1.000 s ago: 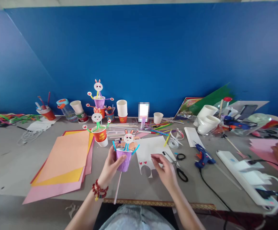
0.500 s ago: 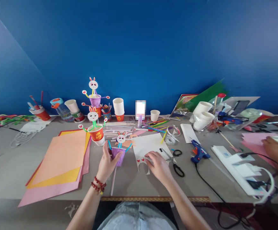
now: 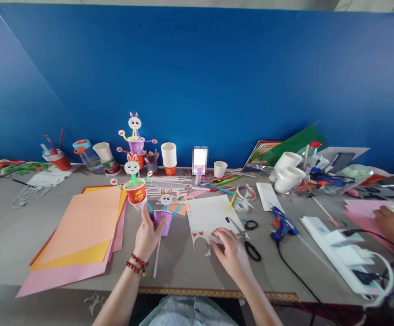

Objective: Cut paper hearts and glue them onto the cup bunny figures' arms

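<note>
Cup (image 3: pixel 163 222), purple paper, at 9 o'clock of white sheet (image 3: pixel 210 213), clasped by left hand (image 3: pixel 147 232); probably light and crushable, so hold the sidewall gently. Right hand (image 3: pixel 230 253) fingers together, pressing the sheet.

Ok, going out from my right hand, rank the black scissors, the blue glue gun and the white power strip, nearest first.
1. First the black scissors, just right of the right hand.
2. Then the blue glue gun, farther right and farther back.
3. Last the white power strip, far to the right.
</note>
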The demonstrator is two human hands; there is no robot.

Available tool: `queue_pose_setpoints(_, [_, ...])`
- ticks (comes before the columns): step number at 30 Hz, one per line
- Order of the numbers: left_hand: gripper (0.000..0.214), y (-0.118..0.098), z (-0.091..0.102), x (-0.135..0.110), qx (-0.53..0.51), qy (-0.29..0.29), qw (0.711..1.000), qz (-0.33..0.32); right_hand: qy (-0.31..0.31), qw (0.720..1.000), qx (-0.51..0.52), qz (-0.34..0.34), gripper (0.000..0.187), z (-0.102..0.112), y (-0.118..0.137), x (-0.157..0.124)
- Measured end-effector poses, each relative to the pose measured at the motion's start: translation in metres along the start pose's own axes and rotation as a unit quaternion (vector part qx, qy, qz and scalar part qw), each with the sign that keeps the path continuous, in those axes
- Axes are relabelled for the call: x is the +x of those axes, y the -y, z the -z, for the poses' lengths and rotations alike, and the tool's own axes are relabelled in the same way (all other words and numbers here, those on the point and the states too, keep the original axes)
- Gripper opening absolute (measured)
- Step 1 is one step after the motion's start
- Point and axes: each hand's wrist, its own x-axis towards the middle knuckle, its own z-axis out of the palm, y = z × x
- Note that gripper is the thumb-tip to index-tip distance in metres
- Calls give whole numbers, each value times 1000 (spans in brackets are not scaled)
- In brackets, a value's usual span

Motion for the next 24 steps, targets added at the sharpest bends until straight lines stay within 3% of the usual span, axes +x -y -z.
queue_pose_setpoints(8, [78, 1, 3, -3, 48, 0, 999, -10, -25, 1000, 3, -5, 8, 6, -4, -14])
queue_pose_setpoints(15, [66, -4, 37, -21, 67, -23, 992, -103, -95, 992, -65, -57, 18, 51, -33, -31])
queue_pose_setpoints(20, [42, -30, 56, -30, 4, 36, 993, -111, -142, 968, -173, -116, 29, 84, -70, -50])
queue_pose_setpoints(24, [33, -54, 42, -45, -46, 111, 980, -159, -126, 960, -201, -149, 28, 89, -82, -59])
